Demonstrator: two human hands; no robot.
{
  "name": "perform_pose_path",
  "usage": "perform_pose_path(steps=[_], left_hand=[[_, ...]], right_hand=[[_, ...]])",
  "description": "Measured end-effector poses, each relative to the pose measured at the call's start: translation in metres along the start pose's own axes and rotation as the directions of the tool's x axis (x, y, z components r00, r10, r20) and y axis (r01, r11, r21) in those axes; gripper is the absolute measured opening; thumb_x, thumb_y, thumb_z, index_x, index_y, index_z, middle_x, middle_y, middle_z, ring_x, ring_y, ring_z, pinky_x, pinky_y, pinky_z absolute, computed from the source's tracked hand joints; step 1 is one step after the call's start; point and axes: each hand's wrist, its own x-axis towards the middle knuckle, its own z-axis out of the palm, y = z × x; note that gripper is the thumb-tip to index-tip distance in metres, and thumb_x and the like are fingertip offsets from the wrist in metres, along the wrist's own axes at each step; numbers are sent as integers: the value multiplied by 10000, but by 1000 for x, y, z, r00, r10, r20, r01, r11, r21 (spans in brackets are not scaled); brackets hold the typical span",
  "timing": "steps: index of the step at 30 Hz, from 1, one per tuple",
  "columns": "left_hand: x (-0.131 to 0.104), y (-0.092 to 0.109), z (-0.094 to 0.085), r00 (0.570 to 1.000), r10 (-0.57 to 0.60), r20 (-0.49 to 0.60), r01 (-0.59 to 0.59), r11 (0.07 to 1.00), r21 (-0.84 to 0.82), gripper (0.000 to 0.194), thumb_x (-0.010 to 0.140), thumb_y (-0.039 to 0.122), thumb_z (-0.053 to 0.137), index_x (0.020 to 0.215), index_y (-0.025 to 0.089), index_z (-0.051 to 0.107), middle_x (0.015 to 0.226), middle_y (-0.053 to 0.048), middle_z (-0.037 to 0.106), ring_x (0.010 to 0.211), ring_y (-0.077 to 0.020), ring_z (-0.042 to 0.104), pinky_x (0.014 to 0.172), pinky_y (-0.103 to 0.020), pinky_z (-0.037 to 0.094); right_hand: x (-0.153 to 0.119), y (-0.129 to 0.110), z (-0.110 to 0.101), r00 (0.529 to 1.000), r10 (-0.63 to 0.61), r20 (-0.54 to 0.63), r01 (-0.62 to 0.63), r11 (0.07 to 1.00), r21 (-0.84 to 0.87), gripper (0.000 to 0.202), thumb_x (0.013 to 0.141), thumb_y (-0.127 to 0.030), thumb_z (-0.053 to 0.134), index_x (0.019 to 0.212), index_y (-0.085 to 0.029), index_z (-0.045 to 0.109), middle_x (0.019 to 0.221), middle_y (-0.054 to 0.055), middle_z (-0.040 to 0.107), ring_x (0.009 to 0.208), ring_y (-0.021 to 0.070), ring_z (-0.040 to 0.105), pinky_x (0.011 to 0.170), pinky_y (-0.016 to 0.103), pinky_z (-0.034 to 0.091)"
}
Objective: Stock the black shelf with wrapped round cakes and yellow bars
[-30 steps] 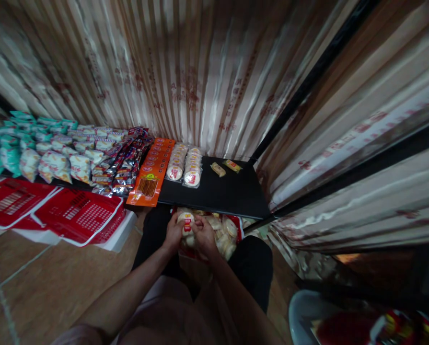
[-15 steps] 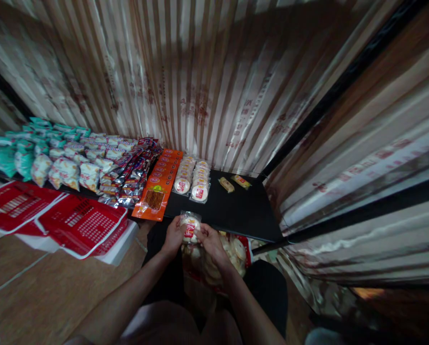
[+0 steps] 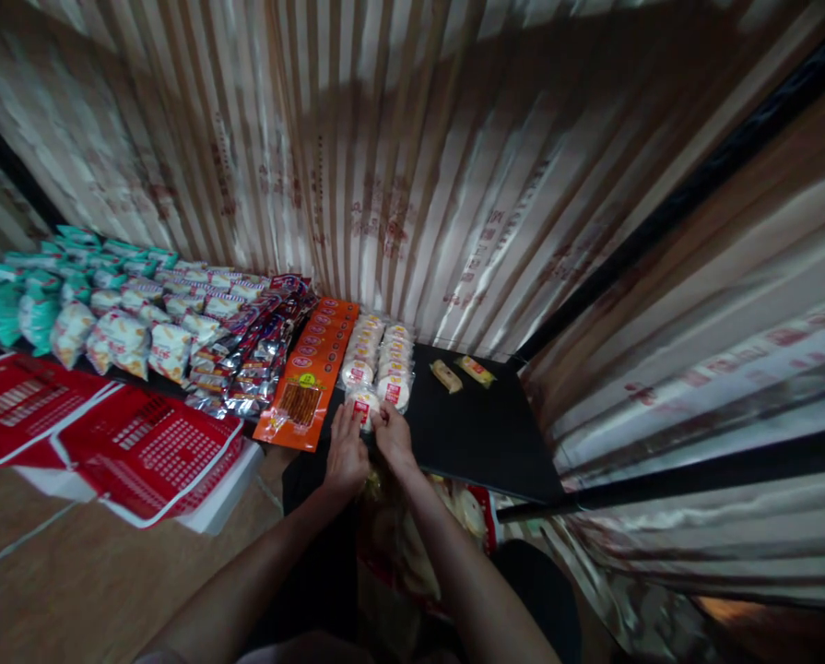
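A clear packet of round white rice crackers (image 3: 363, 409) with a red label lies at the front end of the left row of like packets. My left hand (image 3: 347, 454) grips its left edge, fingers stretched forward along it. My right hand (image 3: 392, 437) pinches its right edge. Just behind are two rows of overlapping rice cracker packets (image 3: 394, 391) on the black shelf (image 3: 481, 433). An orange snack packet (image 3: 302, 397) lies left of my left hand. Below my forearms an open bag (image 3: 412, 553) of more crackers sits between my legs, partly hidden.
Left along the shelf stand silver-and-purple packets (image 3: 253, 355), white snack bags (image 3: 118, 341) and teal bags (image 3: 39, 318). Two small wrapped snacks (image 3: 445, 376) lie at the right. Red carrier bags (image 3: 149, 443) stand in front at the left. A black frame bar (image 3: 661, 194) and striped curtain enclose the shelf.
Both hands have moved forward with the rice cracker packet, from above the shelf's front edge to the front of the left row. The view has shifted slightly.
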Motion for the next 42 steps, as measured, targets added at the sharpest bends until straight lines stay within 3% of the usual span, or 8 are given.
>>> perform_pose_path(steps=[9, 14, 21, 25, 28, 32, 36, 42], left_hand=[[30, -12, 3, 998, -39, 44, 39, 999, -11, 709, 672, 43, 402, 1376, 100, 339, 1498, -65, 243, 1401, -227, 86, 1162, -418, 145], [41, -13, 0, 996, -47, 71, 45, 999, 24, 638, 737, 54, 372, 1373, 82, 337, 1494, -93, 239, 1399, -222, 83, 1161, -410, 140], [46, -14, 3, 995, -47, 83, 45, 998, 32, 482, 864, 200, 356, 1331, 96, 414, 1464, -98, 303, 1394, -238, 117, 1159, -419, 149], [45, -16, 6, 996, -44, 78, 39, 997, 70, 492, 874, 205, 325, 1321, 15, 404, 1461, -147, 292, 1394, -254, 99, 1161, -406, 138], [45, -17, 9, 996, -37, 81, 27, 993, 116, 491, 870, 200, 329, 1327, 35, 397, 1463, -134, 300, 1393, -248, 99, 1156, -392, 161], [44, -22, 12, 999, 45, 20, -47, 990, 133, 482, 853, 173, 351, 1324, 79, 398, 1444, -136, 343, 1390, -261, 129, 1132, -461, 215], [35, -21, 11, 982, 181, -54, -173, 977, 127, 473, 815, 112, 355, 1280, 70, 432, 1412, -167, 381, 1374, -276, 200, 1099, -503, 272], [-13, 9, 9, 919, 393, 9, -393, 919, -8, 352, 813, 97, 334, 1044, 137, 597, 1070, -110, 627, 1072, -203, 540, 973, -379, 440]], right_hand=[[24, -21, 15, 998, -31, -57, 27, 997, -73, 354, 817, -207, 468, 1168, -179, 507, 917, 49, 682, 788, 162, 632, 732, 260, 459], [31, -21, 23, 996, -65, -65, 63, 998, -29, 361, 820, -187, 443, 1174, -140, 500, 958, 87, 669, 809, 177, 632, 759, 284, 472], [22, -13, 29, 975, -193, -108, 185, 980, -75, 411, 803, -155, 399, 1193, -108, 522, 1159, 156, 564, 1094, 231, 513, 947, 351, 413], [17, -11, 26, 977, -200, -73, 192, 976, -105, 425, 814, -128, 358, 1201, -81, 527, 1157, 179, 546, 1113, 244, 491, 967, 360, 398], [19, -10, 25, 972, -226, -71, 216, 969, -123, 406, 817, -124, 362, 1171, -87, 557, 1114, 172, 564, 1073, 242, 512, 965, 353, 402], [16, -3, 24, 943, -315, -106, 304, 947, -105, 353, 826, -134, 371, 1085, -117, 611, 1041, 142, 586, 974, 215, 550, 913, 341, 449], [-6, 10, 15, 905, -398, -152, 392, 917, -69, 316, 828, -142, 380, 1009, -128, 639, 1055, 134, 586, 986, 202, 551, 901, 334, 460], [-65, 57, -14, 887, -394, -243, 391, 918, -60, 311, 839, -154, 352, 945, -160, 644, 970, 102, 617, 946, 187, 567, 876, 342, 469]])
